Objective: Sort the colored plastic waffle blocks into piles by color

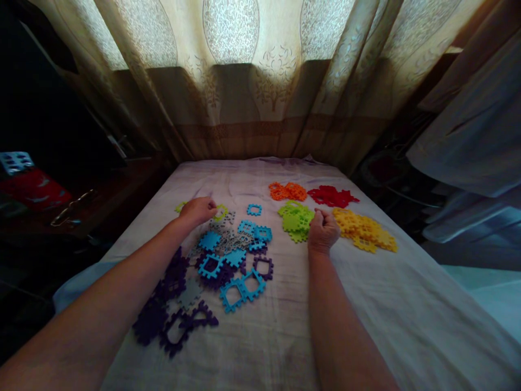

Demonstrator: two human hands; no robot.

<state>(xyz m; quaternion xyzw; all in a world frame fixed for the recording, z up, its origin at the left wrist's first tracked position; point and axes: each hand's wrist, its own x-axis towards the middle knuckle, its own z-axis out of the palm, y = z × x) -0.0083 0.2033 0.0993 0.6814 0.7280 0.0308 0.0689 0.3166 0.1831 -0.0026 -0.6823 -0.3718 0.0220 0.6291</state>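
Note:
My left hand (199, 210) is closed at the left of the cloth, its fingertips pinching a green square-frame piece (221, 212). Another green piece (180, 207) shows behind that wrist. My right hand (324, 228) is closed at the right edge of the green pile (297, 220); what its fingers hold, if anything, is hidden. Below my left hand lies a mixed heap of blue pieces (210, 240), grey pieces (235, 242) and purple pieces (150, 320). A single blue frame (254, 209) lies apart, between the hands.
An orange pile (287, 191) and a red pile (332, 196) lie toward the back. A yellow pile (364, 229) is right of my right hand. The pale cloth (260, 358) covers the table; a curtain (260, 114) hangs behind. Dark furniture stands left.

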